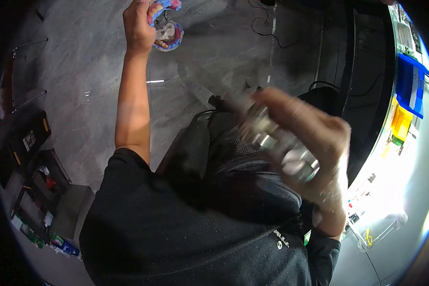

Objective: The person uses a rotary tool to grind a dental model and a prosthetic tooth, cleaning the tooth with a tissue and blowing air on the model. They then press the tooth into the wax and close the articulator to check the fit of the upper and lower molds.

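At the top of the view my left hand (139, 26) is closed on a dental model (180, 35) with pink gums, pale teeth and blue edging. Its two halves stand apart, the lower one with white plaster in its middle. My right hand (314, 136) is nearer the camera, over my lap, wrapped round a shiny metal tool (261, 126) smeared by motion. A dark narrow nozzle (216, 101) points from the tool toward the model, with a faint pale streak beyond it. The tool's exact kind is too blurred to tell.
On the right runs a brightly lit bench (391, 171) with a blue bin (411, 86) and a yellow bin (402, 123). A dark cable (274, 35) lies on the grey floor (81, 86). Dark cases (26, 143) and a shelf stand at left.
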Tool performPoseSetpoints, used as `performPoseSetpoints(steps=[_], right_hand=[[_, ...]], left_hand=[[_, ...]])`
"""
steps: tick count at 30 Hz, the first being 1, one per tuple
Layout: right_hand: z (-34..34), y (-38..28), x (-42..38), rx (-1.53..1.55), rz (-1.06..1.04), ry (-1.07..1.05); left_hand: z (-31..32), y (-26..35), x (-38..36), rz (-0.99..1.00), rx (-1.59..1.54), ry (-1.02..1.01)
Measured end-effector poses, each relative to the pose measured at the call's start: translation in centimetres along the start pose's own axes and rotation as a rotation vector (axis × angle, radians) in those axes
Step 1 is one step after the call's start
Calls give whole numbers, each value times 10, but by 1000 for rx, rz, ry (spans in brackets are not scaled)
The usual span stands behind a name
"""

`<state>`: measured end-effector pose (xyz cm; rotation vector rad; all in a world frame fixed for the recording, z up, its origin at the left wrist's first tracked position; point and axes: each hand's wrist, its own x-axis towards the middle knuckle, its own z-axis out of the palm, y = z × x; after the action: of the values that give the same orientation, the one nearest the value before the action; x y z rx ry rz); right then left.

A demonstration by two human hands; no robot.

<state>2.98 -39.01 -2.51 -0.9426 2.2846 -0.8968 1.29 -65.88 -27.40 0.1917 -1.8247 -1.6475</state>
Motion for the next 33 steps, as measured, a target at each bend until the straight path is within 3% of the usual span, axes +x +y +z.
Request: performPoseSetpoints(steps=[1,3,4,7,8,10,11,12,13,15,16,19,20,23,27,30,33], right_hand=[[-2,5,2,-6,9,51],[-9,-5,-1,37,5,-259],[-10,-4,-2,-10,-37,-327],[-6,6,-1,-62,76,-15],[-13,14,-1,14,-25,-168],[-14,21,0,-73,-69,-118],[-17,22,3,-46,19,-32],[-20,22,6,-10,106,59],[-23,23,8,32,187,152],[-28,25,5,44,146,188],[-27,23,5,-1,103,144],[-20,35,4,-151,-41,137],[-19,39,6,-160,-37,159],[-24,46,11,-79,113,234],[-47,89,9,325,334,277],[-44,158,4,603,285,265],[-31,172,1,553,379,360]], left_hand=[[-4,-9,1,55,68,-3],[-18,-35,1,160,207,-8],[-19,-32,1,-9,-75,-34],[-15,-37,-2,14,-79,67],[-19,-50,-1,247,116,69],[-26,-48,-1,75,-141,51],[-22,-46,-1,-14,-281,41],[-32,-91,-9,435,274,129],[-29,-84,-6,481,351,106],[-33,-67,-3,565,524,52],[-28,-66,-6,538,698,263],[-19,-42,-1,-60,-172,55],[-15,-40,-2,60,92,92],[-22,-38,-1,-88,-178,49],[-15,-30,-3,-11,86,120],[-28,-34,-4,64,185,139],[-32,-31,-4,41,201,177]])
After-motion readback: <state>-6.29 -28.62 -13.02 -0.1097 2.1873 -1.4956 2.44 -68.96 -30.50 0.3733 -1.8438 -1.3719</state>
